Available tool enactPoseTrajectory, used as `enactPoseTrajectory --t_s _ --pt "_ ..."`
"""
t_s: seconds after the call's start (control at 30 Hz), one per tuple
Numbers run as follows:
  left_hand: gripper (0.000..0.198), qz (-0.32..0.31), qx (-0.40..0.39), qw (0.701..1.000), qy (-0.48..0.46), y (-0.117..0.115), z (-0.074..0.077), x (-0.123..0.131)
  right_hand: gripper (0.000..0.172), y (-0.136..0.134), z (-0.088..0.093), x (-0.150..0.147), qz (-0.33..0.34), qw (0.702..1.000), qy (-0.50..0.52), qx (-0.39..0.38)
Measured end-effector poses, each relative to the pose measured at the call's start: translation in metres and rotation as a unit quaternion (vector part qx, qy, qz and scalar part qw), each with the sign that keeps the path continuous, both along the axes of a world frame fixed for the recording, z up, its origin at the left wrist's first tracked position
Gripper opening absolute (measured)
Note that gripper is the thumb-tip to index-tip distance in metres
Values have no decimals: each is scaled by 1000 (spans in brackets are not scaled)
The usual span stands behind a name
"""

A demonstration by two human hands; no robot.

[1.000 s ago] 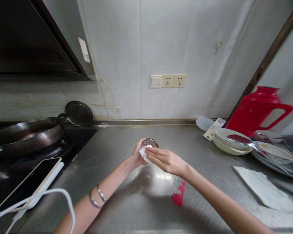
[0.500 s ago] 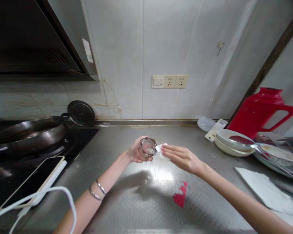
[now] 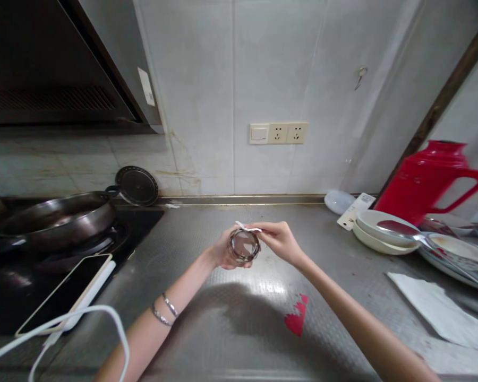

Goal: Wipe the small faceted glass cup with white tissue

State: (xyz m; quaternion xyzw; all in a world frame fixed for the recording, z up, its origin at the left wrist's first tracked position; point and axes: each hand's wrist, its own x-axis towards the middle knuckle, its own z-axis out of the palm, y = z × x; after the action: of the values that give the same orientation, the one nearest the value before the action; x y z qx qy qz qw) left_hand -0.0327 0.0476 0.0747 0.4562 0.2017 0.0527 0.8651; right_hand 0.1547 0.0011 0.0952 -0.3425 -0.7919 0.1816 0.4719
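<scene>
My left hand is closed round a small clear glass, held above the steel counter and tipped so its bottom faces me. My right hand pinches a small white tissue and presses it along the glass's far upper edge. Two thin silver bangles sit on my left wrist.
A dark wok sits on the stove at left, with a phone and white cable in front. At right stand a red thermos jug, stacked plates and a white cloth. A red scrap lies on the counter.
The glass has been lifted and tipped toward me. My right hand moved the tissue from the glass's side up to its far upper edge.
</scene>
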Motion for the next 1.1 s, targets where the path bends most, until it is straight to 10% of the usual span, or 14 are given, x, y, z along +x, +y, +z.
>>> enactPoseTrajectory --t_s 0.23,0.63,0.87,1.1 --pt "72 186 -28 981 -50 -8 -14 9 27 -6 -33 -2 -98 989 29 108" --pt "63 495 -78 859 -104 -24 -44 43 30 -15 -67 -28 -206 969 4 137" --pt "58 465 -46 878 -106 -18 -50 28 32 -28 -66 -25 -178 970 -52 157" --pt "69 195 -91 976 -41 -9 -53 7 32 -9 -30 3 -70 963 -133 222"
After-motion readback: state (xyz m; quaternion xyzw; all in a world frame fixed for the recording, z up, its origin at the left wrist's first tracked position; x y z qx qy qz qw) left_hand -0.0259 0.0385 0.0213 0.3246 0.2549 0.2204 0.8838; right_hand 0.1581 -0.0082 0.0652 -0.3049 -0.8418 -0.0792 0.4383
